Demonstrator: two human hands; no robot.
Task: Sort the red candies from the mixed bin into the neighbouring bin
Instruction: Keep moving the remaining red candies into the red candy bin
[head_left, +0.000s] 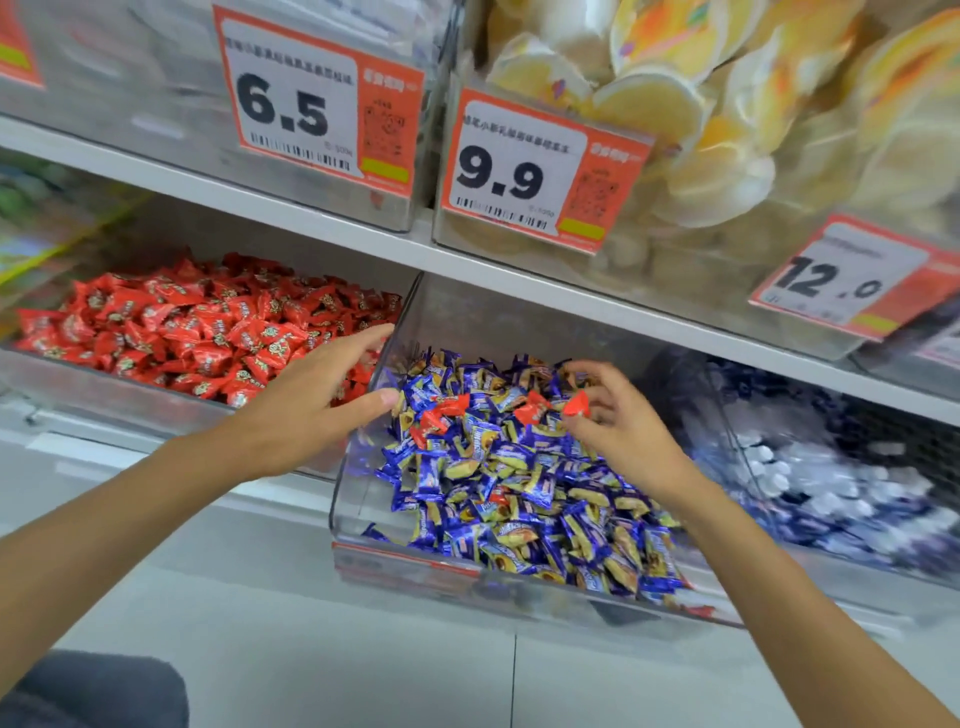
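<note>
Leftmost, red bin (78, 387), heaped full. Next, left hand (317, 397), fingers straight, holding nothing, above the wall (402, 322) shared with mixed bin (358, 499). Further right, stray reds (441, 415) on the blue pile (493, 493); right hand (623, 428) pinching one red candy (576, 404) just over that pile. Likely light, crinkly, a bit slippery; best taken by a crimped wrapper end.
</note>
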